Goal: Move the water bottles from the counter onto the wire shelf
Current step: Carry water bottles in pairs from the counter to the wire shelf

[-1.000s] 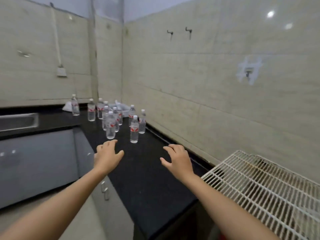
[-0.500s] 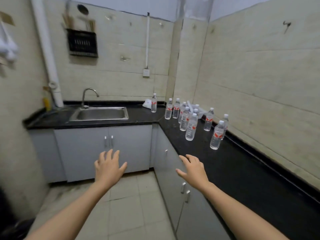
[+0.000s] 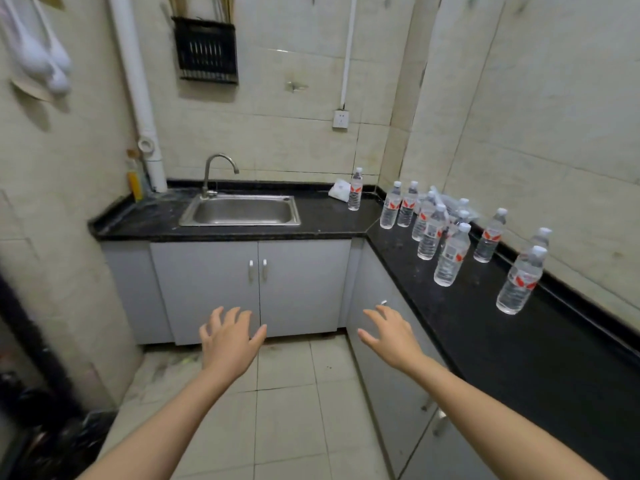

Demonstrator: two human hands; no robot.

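1. All the water bottles (image 3: 451, 258) we see stand upright on the black bench (image 3: 519, 358). The wire shelf is out of view, so we judge the step in hand to be the reach for the next bottles.
2. From left to right, a lone bottle (image 3: 355, 189) stands well right of the sink (image 3: 239, 223), a tight cluster (image 3: 428, 233) crowds the bench corner, and the nearest bottle (image 3: 520, 280) stands apart.
3. We do best to take the outlying bottles first, one per hand, gripped round the middle. Reaching into the cluster risks toppling its neighbours.
4. Our left hand (image 3: 228, 341) hovers above the floor before the cabinet doors (image 3: 256, 289), palm down, fingers spread and loosely bent, holding nothing.
5. Our right hand (image 3: 391, 336) hovers beside the bench edge, palm down, fingers spread, also empty and well apart from any bottle.
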